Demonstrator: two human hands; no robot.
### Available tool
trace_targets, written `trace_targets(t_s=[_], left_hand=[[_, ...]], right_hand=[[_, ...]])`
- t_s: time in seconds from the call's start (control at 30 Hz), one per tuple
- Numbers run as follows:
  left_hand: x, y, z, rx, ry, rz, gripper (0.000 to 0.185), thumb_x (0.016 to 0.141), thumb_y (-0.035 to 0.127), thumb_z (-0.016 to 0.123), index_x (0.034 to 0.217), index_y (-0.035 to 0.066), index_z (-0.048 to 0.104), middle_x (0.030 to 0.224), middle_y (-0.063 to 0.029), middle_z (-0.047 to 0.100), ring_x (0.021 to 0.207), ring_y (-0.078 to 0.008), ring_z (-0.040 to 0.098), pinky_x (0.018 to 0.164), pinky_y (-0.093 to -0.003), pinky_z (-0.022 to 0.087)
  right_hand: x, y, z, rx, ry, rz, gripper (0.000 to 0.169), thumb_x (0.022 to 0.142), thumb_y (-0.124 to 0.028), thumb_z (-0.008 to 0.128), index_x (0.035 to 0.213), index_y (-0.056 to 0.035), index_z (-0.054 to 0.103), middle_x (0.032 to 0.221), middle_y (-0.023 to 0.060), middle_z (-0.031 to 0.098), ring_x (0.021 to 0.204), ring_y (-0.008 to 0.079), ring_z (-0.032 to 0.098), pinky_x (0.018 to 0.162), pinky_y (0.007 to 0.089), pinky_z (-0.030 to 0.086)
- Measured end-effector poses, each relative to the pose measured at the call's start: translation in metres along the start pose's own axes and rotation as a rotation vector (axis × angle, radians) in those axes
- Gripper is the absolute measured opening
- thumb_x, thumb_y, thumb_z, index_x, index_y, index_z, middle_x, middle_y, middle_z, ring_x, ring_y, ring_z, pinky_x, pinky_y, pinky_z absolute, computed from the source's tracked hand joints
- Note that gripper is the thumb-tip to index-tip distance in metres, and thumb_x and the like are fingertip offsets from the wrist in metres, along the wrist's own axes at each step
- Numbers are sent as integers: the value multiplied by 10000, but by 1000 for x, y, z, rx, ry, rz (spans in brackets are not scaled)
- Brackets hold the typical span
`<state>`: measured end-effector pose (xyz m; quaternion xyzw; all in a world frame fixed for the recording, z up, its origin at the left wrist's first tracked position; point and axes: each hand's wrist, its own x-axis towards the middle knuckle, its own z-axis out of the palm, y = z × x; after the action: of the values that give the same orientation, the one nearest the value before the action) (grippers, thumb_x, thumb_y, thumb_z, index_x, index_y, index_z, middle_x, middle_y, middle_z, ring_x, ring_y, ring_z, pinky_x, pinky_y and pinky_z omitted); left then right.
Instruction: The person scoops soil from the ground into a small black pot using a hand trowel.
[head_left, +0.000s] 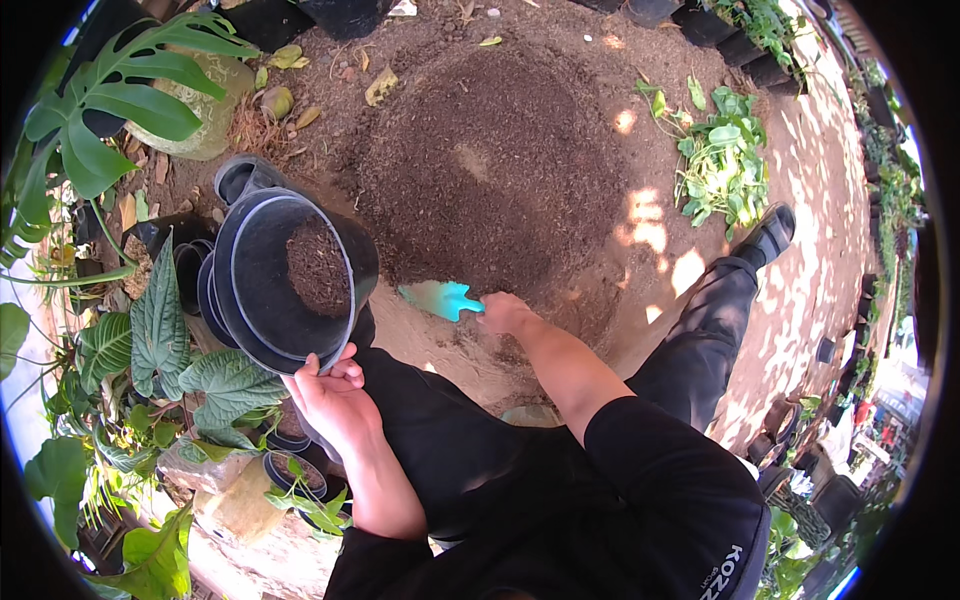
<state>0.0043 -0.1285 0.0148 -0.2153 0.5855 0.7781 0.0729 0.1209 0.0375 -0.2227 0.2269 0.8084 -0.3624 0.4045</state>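
My left hand (335, 390) grips the near rim of a black plastic plant pot (259, 277), thumb at the lip and fingers around the outside. The pot is tilted, and some dark soil (319, 266) lies inside it against the right wall. In my right hand (508, 313) is a turquoise hand trowel (442, 299), its handle hidden in the fist. The trowel's blade points left, low at the near edge of a broad mound of dark soil (487, 157). Pale dirt coats the blade's tip.
Cut green leafy stems (724, 150) lie right of the mound, near my sandalled foot (769, 229). At the left stand more black pots (193, 274), a large round stone (199, 105) and broad-leaved plants (157, 330). Rocks (232, 495) and a small potted plant (296, 472) sit at lower left.
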Motion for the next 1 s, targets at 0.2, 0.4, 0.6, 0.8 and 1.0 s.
trace_targets(t_s=[0.2,0.4,0.6,0.8,1.0], left_hand=[[-3,-2,5,25,-33,-5,310,819,159,481,1109,79,405,690,-160,618,480,-145,522,437,-222,341],[-5,-1,4,41,-72,-9,156,812,123,453,950,57,423,733,-148,597,535,-150,522,450,-225,351],[-4,-5,5,63,-68,-4,158,809,128,445,950,67,407,693,-162,595,491,-147,493,455,-232,352],[-5,-9,6,70,-99,-22,165,810,118,437,968,75,413,679,-163,598,481,-150,493,450,-232,355],[-5,-9,6,89,-98,-25,194,810,115,439,999,77,429,677,-157,603,483,-151,500,451,-231,357]], right_hand=[[-21,-4,-16,73,68,93,317,792,-328,536,998,-95,603,1003,128,608,953,293,575,808,401,466],[-49,13,-80,31,165,-1,321,789,-330,531,956,-68,614,906,138,625,830,282,614,708,383,486],[-68,22,-153,475,80,36,296,796,-297,508,751,-6,537,572,75,505,442,160,491,416,328,401],[-62,28,-172,768,103,110,333,853,-337,478,727,-30,485,564,44,466,419,152,453,399,313,379],[-100,-2,-166,233,576,50,382,894,-346,399,923,20,504,794,201,594,723,322,596,637,426,458]])
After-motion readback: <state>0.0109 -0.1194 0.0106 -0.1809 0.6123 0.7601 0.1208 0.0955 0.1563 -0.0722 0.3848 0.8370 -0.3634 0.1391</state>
